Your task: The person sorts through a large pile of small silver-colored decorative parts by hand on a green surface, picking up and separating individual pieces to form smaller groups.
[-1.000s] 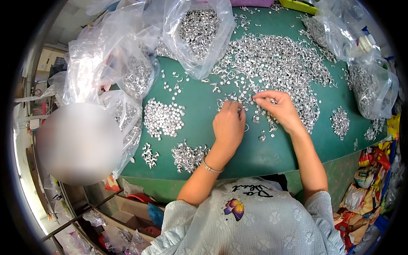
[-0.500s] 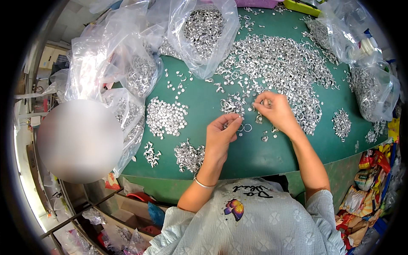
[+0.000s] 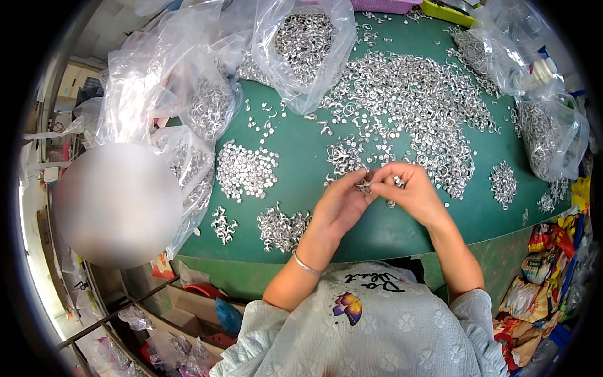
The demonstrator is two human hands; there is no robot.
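Over the green table (image 3: 370, 232) my two hands meet at the fingertips. My left hand (image 3: 339, 204) pinches a small silver metal piece (image 3: 363, 185) between thumb and fingers; its exact kind is too small to tell. Thumb and forefinger of my right hand (image 3: 416, 191) close on the same piece from the other side. More shiny silver bits (image 3: 398, 181) sit within the curled fingers of that hand. Just beyond my left fingertips lies a little heap of curved silver clasps (image 3: 344, 155). One small silver piece (image 3: 391, 203) shows beneath my right hand.
A broad spread of silver metal parts (image 3: 414, 94) covers the far table. Small flower-shaped pieces (image 3: 246, 171) and a clasp pile (image 3: 281, 227) lie left, another small pile (image 3: 503, 185) right. Clear plastic bags of parts (image 3: 304, 50) stand behind; a drawer unit (image 3: 188, 308) is lower left.
My hands have come together: the right moved nearer and lower, the left slightly right, and both now touch one small silver piece. The rings seen between them are now hidden or lifted.
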